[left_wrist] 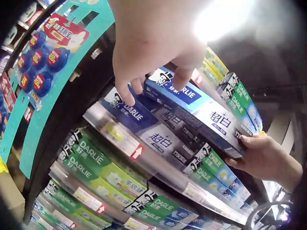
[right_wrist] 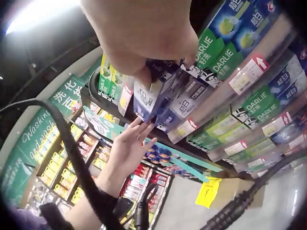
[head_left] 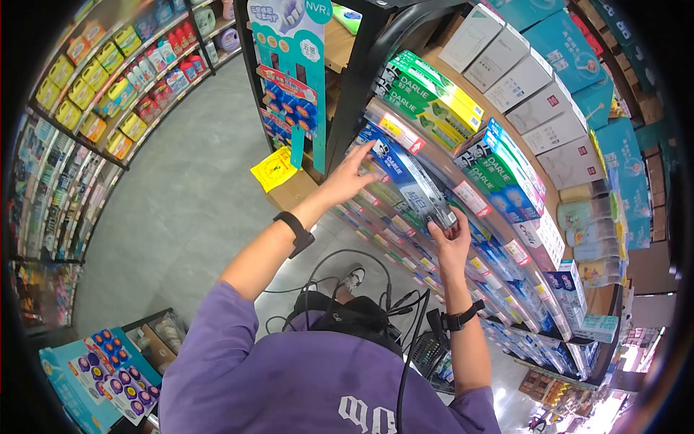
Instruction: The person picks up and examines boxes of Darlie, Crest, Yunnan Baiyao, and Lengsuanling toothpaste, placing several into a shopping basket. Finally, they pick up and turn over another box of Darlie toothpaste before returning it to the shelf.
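A blue and silver Darlie toothpaste box [left_wrist: 192, 108] is tilted over the shelf front, above matching boxes [left_wrist: 158, 129] in the row. My right hand [head_left: 453, 242] pinches its right end between thumb and fingers, as the left wrist view [left_wrist: 266, 158] also shows the hand there. At the other end is my left hand [head_left: 352, 177], its fingers extended and fingertips against the box end. In the right wrist view the left hand's straight fingers [right_wrist: 136, 132] reach up to the box's lower end, with the palm off it.
Green Darlie boxes [head_left: 434, 94] stand on the tier above, with price-tag strips [head_left: 473, 199] along the shelf edges. White cartons [head_left: 506, 87] line the top. A teal display strip [head_left: 307, 87] hangs at the shelf end, near a yellow sign [head_left: 277, 168]. Black cables [head_left: 416, 318] hang before my body.
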### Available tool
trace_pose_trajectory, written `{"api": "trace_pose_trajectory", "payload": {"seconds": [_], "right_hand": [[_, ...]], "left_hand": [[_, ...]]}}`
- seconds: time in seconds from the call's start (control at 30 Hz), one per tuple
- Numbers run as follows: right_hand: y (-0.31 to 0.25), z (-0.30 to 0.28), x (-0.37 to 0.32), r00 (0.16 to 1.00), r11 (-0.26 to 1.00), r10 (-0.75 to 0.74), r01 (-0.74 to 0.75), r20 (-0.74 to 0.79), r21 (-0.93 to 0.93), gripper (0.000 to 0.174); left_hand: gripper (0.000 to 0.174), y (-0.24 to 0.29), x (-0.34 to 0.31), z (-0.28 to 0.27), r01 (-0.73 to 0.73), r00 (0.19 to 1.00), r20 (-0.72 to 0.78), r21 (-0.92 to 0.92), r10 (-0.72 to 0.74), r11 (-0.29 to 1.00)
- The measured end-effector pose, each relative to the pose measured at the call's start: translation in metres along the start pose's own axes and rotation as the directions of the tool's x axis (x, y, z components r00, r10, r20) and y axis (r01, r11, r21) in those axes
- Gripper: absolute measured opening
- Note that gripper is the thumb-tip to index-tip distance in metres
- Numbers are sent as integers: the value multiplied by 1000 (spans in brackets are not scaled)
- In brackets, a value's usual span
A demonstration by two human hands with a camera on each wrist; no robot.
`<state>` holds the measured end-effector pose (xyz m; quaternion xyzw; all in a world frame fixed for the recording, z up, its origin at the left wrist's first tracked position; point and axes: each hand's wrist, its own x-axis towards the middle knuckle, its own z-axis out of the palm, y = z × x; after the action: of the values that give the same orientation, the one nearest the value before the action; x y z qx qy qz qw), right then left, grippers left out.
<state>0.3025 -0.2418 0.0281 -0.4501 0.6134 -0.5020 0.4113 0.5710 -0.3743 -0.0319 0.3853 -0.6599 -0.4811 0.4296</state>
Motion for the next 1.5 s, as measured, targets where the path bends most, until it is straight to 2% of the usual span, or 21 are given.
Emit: {"api": "trace_pose_trajectory", "payload": {"seconds": [0.07,0.2,0.3,0.37,0.43,0.53,0.57,0.73,0.87,0.93,0.97,1.03,1.13,1.17,1.23,1.37,1.5], "right_hand": [[-7,7,10,1000,997,23,-21,18,-79,59],[3,9,32,961,854,-276,238,-15,-462,57],[12,10,36,878,547,-473,358,73,-757,60],[15,11,40,834,427,-542,378,102,-822,58],[23,10,48,801,332,-589,362,108,-871,54],[36,7,63,837,348,-542,312,82,-884,47],[34,9,66,824,341,-559,334,96,-878,45],[24,18,72,794,310,-589,391,147,-867,40],[15,22,81,827,359,-537,402,166,-842,37],[18,19,88,863,382,-483,364,152,-849,36],[23,17,90,846,351,-506,378,166,-857,37],[32,14,95,811,285,-551,403,196,-869,37],[31,19,93,807,327,-571,394,152,-859,40],[32,19,92,828,340,-542,370,141,-865,41],[33,19,94,867,366,-486,318,112,-875,43],[31,19,91,848,343,-513,347,135,-873,47],[23,17,88,891,379,-432,318,138,-869,52]], "left_hand": [[77,-2,7,-7,12,1000,-22,-26,-13,1000],[77,-11,13,-11,52,996,-65,-66,-56,996],[79,-15,10,-3,67,991,-108,-57,-73,996],[80,-16,10,1,90,987,-133,-21,-92,996],[83,-19,13,2,45,989,-134,-71,-54,996],[86,-21,16,10,18,987,-160,-79,-31,997],[87,-18,19,10,12,985,-172,-68,-24,998],[88,-22,23,7,97,975,-203,3,-94,995],[90,-30,26,9,142,962,-228,-63,-153,988],[92,-29,28,11,149,957,-246,-30,-152,988],[92,-31,30,14,153,955,-255,-13,-152,988],[92,-37,32,20,101,954,-287,38,-86,994],[95,-36,33,25,71,948,-315,94,-38,993],[96,-35,30,28,70,947,-321,108,-32,992],[98,-31,26,34,82,949,-308,36,-67,996],[103,-34,26,30,77,965,-251,-5,-76,997],[105,-36,17,18,125,985,-114,-49,-130,991]]}}
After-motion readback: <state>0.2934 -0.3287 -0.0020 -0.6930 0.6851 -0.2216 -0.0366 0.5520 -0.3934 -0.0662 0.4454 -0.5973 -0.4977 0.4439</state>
